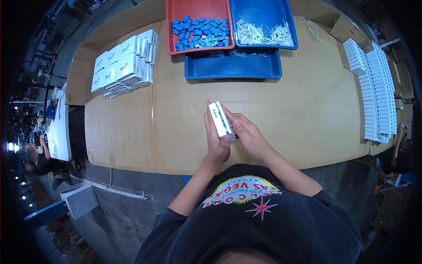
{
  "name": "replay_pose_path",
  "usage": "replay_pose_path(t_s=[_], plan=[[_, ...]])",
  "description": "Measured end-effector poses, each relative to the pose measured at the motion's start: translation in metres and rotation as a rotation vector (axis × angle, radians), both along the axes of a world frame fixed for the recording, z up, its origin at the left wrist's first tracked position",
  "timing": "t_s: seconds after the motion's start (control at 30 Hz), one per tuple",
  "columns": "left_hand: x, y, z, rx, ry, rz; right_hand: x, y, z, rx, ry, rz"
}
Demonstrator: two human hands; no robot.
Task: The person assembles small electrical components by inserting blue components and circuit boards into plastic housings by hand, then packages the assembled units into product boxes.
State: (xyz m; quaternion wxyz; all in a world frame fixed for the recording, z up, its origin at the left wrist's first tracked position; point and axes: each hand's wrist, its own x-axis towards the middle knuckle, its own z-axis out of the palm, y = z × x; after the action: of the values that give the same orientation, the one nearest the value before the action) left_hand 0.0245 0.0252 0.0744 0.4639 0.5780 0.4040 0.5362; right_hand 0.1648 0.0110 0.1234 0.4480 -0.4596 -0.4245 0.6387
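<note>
A small white box with dark print is held up over the near middle of the cardboard-covered table. My left hand wraps round its left side and lower end, the thumb pressed near the bottom. On the box's right side, my right hand grips with thumb and bent fingers. Part of the right fingers is hidden behind the box. A dark gap runs along the box's right edge; whether it is a flap or a seam I cannot tell.
Stacked white boxes stand at the left, and long rows of them at the right. Farther back are a red tray of blue connectors, a blue tray of white sticks, and another blue tray. People work beyond both sides.
</note>
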Motion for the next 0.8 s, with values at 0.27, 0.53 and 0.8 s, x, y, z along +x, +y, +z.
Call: replay_pose_path(t_s=[0.27, 0.53, 0.8], plan=[[-0.003, 0.003, 0.023, -0.777, -0.469, -0.244, 0.024, 0.002, 0.007, 0.564, -0.666, 0.123], [0.003, -0.007, 0.051, -0.883, -0.598, -0.326, 0.031, 0.016, -0.008, 0.981, -0.77, 0.089], [-0.005, -0.005, 0.047, -0.875, -0.558, -0.371, 0.023, 0.016, -0.013, 1.09, -0.721, -0.038]])
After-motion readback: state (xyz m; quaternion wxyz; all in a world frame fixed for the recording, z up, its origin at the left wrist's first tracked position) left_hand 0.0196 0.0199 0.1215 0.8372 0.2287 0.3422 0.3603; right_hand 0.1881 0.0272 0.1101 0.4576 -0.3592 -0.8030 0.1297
